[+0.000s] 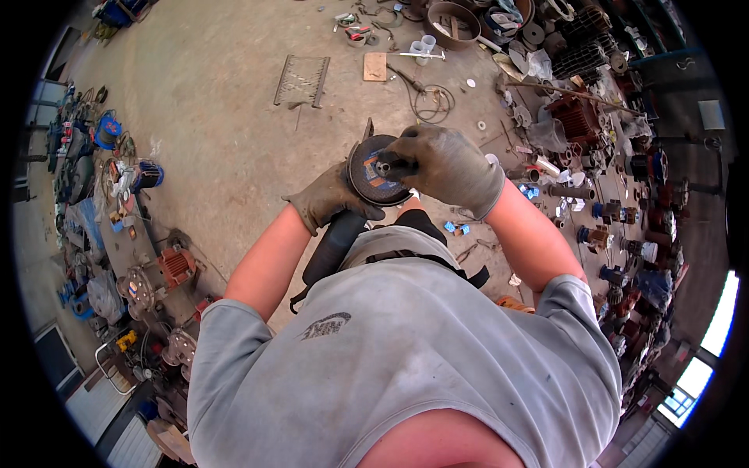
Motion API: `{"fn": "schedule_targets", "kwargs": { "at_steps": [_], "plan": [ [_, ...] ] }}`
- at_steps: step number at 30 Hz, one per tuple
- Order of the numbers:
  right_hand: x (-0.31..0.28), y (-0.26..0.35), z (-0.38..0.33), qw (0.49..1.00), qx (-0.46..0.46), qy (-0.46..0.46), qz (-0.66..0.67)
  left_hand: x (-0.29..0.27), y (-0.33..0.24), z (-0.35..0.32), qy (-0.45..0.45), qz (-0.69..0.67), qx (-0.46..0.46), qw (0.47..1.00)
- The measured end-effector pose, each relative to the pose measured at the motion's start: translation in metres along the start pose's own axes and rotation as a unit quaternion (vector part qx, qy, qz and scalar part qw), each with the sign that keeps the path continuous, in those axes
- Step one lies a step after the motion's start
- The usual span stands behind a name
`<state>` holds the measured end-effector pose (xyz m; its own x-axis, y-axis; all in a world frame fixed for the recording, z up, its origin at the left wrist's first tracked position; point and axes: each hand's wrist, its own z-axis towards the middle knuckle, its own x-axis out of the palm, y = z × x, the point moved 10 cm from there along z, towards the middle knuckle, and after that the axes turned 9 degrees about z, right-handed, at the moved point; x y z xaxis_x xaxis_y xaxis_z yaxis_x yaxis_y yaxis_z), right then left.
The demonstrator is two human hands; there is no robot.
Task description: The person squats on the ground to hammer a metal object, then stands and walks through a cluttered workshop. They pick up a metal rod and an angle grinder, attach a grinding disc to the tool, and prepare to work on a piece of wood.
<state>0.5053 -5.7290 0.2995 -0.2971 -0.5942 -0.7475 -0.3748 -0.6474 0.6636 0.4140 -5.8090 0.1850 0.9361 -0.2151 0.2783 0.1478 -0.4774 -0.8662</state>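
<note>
In front of my waist, an angle grinder (334, 248) is held with its dark, round disc (367, 181) facing up. My left hand (326, 198), in a worn grey glove, is closed round the grinder's head beside the disc's left edge. A coloured label surrounds the disc's centre, where a small metal nut (383, 167) shows. My right hand (452, 162), gloved too, reaches over the disc from the right. Its blackened fingers are bent and pinched at the nut, partly covering it. The grinder's black body slants down toward my left hip.
A metal grate (302, 80) lies on the concrete floor ahead, with a brown board (374, 67) and a coiled cable (434, 103) to its right. Motors and loose parts crowd the right side. A red-brown motor (177, 266) stands among more parts at left.
</note>
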Motion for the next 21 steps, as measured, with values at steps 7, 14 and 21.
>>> {"fn": "schedule_targets", "kwargs": {
  "at_steps": [7, 14, 21],
  "plan": [
    [-0.004, -0.006, -0.002, 0.992, 0.103, -0.032, -0.071, -0.006, -0.004, 0.005, -0.006, 0.027, 0.033, 0.999],
    [-0.006, 0.003, -0.024, 0.987, 0.053, -0.154, 0.022, -0.016, 0.002, 0.008, 0.006, 0.019, -0.003, 1.0],
    [-0.006, 0.006, -0.025, 0.982, 0.097, -0.154, 0.039, -0.016, -0.002, 0.008, 0.017, -0.008, 0.002, 1.0]
  ]
}}
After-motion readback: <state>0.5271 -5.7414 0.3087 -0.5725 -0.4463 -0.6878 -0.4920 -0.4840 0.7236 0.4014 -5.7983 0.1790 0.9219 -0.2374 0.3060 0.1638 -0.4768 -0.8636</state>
